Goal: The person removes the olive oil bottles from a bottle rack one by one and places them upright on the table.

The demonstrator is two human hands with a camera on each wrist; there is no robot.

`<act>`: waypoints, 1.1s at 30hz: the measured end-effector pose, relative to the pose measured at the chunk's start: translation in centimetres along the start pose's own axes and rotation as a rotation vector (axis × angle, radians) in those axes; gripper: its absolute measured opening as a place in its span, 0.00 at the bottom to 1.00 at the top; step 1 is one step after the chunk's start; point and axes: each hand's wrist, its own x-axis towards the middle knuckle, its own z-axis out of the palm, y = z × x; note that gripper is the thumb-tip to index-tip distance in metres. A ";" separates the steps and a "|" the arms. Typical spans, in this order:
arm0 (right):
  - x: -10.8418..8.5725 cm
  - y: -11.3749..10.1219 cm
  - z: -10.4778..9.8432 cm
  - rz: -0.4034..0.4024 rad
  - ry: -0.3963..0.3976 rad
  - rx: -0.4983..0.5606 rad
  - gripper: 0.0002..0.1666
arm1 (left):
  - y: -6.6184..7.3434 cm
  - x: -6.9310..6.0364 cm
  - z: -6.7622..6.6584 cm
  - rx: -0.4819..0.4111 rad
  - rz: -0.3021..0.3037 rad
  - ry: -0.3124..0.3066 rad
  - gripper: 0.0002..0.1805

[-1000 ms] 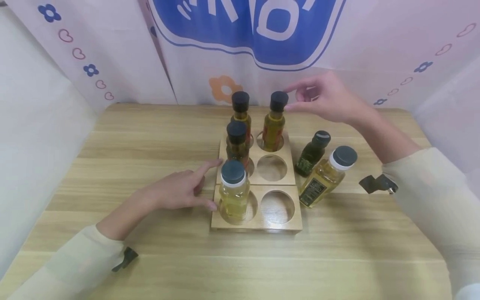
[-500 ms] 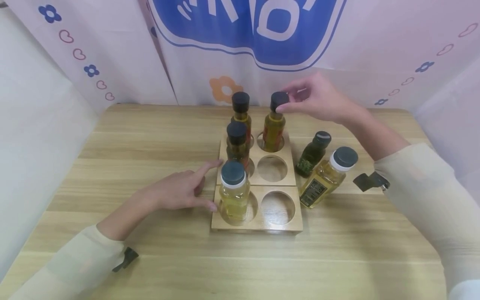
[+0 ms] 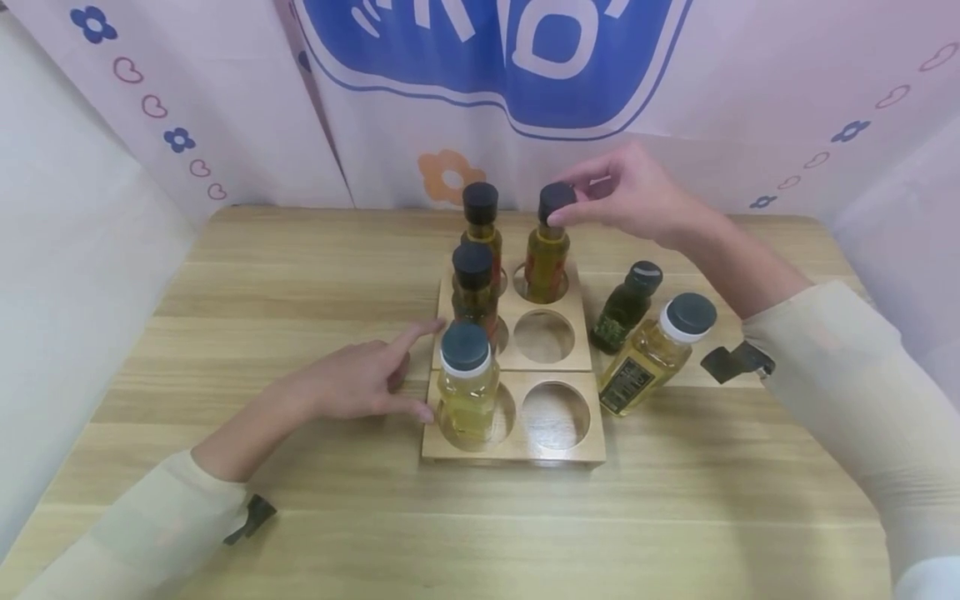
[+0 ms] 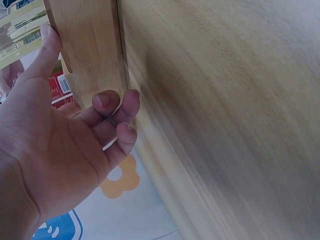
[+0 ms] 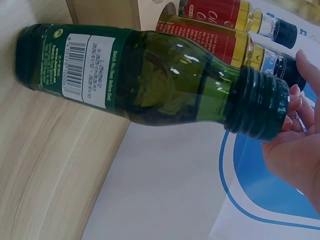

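Note:
My right hand [image 3: 637,196] pinches the black cap of an oil bottle [image 3: 547,262] between thumb and fingers. This bottle stands upright in the back right hole of a wooden rack [image 3: 519,446]. My left hand [image 3: 352,379] touches the rack's left side, index finger stretched out and thumb near the front; in the left wrist view its other fingers are loosely bent beside the rack. Two black-capped bottles, one at the back left [image 3: 491,237] and another before it [image 3: 474,304], share the rack with a pale yellow oil bottle [image 3: 468,392] at the front left.
Right of the rack stand a small dark green bottle [image 3: 618,317] and a larger golden oil bottle [image 3: 648,362]. The green one fills much of the right wrist view. A printed curtain [image 3: 390,142] hangs behind the wooden table [image 3: 337,542].
My right hand has moved slightly left, and its thumb and fingers have closed on the cap of the back right bottle. My left hand stays where it was at the rack.

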 end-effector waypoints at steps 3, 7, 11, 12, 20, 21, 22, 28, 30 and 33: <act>0.0 0.0 0.1 -0.008 0.003 0.013 0.21 | -0.1 0.0 0.0 0.001 -0.002 0.001 0.63; -0.1 0.1 0.1 0.007 0.011 0.014 0.21 | -0.1 0.0 0.0 0.004 -0.001 0.001 0.62; -0.1 0.0 0.1 0.021 0.015 0.013 0.21 | 0.0 0.0 0.0 0.004 -0.004 -0.002 0.63; -0.2 0.0 0.1 0.022 0.013 0.013 0.21 | 0.0 0.0 0.1 0.005 -0.006 -0.004 0.63; -0.3 -0.4 0.4 0.021 0.000 0.004 0.22 | 0.0 -0.1 0.1 0.000 -0.022 -0.011 0.63; -0.3 -0.4 0.4 0.024 -0.001 0.002 0.22 | 0.0 -0.1 0.1 -0.002 -0.021 -0.011 0.63; -0.4 -0.5 0.4 0.027 -0.002 0.001 0.22 | 0.0 -0.1 0.1 -0.002 -0.020 -0.011 0.63; -0.5 -0.6 0.5 0.025 0.004 -0.013 0.22 | -0.1 -0.1 0.1 -0.001 -0.018 -0.010 0.63; -0.6 -0.6 0.4 0.014 0.009 -0.015 0.22 | -0.1 -0.1 0.1 -0.005 -0.015 -0.009 0.63; -0.8 -0.7 0.4 0.004 0.019 -0.016 0.22 | -0.1 -0.1 0.1 -0.006 -0.013 -0.008 0.63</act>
